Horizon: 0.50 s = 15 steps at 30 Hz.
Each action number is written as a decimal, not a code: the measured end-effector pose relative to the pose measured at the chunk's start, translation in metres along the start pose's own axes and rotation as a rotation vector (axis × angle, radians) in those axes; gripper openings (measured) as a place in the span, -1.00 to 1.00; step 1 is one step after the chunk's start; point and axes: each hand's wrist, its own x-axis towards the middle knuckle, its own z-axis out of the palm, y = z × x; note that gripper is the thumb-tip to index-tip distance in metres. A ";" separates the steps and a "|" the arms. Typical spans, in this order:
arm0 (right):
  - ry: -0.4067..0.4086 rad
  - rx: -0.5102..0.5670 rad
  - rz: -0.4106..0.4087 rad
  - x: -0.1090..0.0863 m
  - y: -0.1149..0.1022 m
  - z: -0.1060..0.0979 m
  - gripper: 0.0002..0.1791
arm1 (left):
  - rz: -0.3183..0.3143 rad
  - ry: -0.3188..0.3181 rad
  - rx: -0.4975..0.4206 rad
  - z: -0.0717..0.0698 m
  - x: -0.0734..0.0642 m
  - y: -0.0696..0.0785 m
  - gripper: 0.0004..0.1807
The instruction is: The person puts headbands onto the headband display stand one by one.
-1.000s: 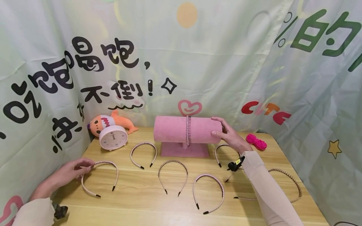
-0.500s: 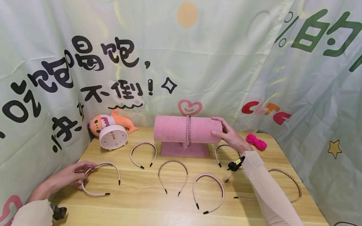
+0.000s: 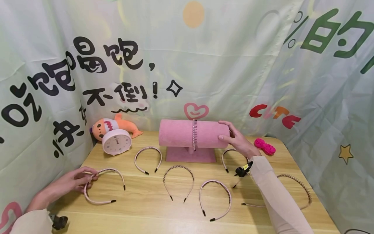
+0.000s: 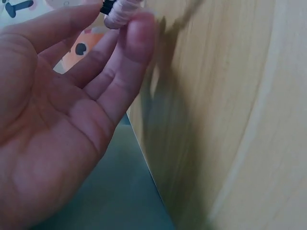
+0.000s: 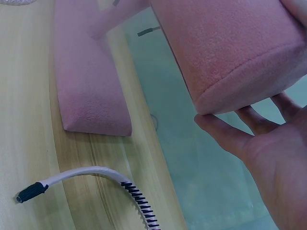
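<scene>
My left hand (image 3: 68,182) pinches a pale pink headband (image 3: 87,196) on its left side, over the left of the table. In the left wrist view, fingertips hold the wrapped band (image 4: 125,10), which casts a shadow on the wood. My right hand (image 3: 240,140) grips the right end of a plush pink roll (image 3: 178,133) on a display stand. One headband (image 3: 194,135) circles the middle of that roll. In the right wrist view, the fingers (image 5: 225,132) curve around the roll's end, above the stand's base (image 5: 91,91).
Several headbands lie about the table, including one (image 3: 179,167) in front of the stand, one (image 3: 215,182) nearer me and one (image 3: 306,188) under the right forearm. A white clock (image 3: 117,142) and orange plush toy (image 3: 128,125) stand back left. A magenta bow (image 3: 264,147) lies back right.
The headband in my left hand has turned, its free tips swinging to the right and slightly up. My right hand keeps its hold on the roll.
</scene>
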 end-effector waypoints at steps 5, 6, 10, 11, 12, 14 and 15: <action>-0.005 0.004 -0.010 0.000 -0.001 0.000 -0.28 | 0.007 0.008 -0.037 0.000 -0.004 0.000 -0.62; -0.004 0.006 -0.008 0.000 -0.001 0.000 -0.28 | -0.001 0.017 -0.040 0.000 -0.006 0.000 -0.61; -0.005 0.007 -0.005 0.000 0.000 0.000 -0.28 | -0.025 0.043 -0.026 0.000 -0.009 0.002 -0.59; -0.005 0.007 -0.005 0.000 0.000 0.000 -0.28 | -0.032 0.052 -0.024 0.000 -0.010 0.003 -0.59; -0.006 0.006 -0.005 0.000 0.000 0.000 -0.28 | -0.032 0.056 -0.024 0.000 -0.010 0.003 -0.60; -0.005 0.008 -0.001 0.000 0.000 0.000 -0.28 | -0.022 0.066 -0.019 0.001 -0.011 0.005 -0.60; -0.004 0.010 0.001 0.000 0.000 0.000 -0.28 | -0.015 0.073 -0.015 0.001 -0.012 0.006 -0.60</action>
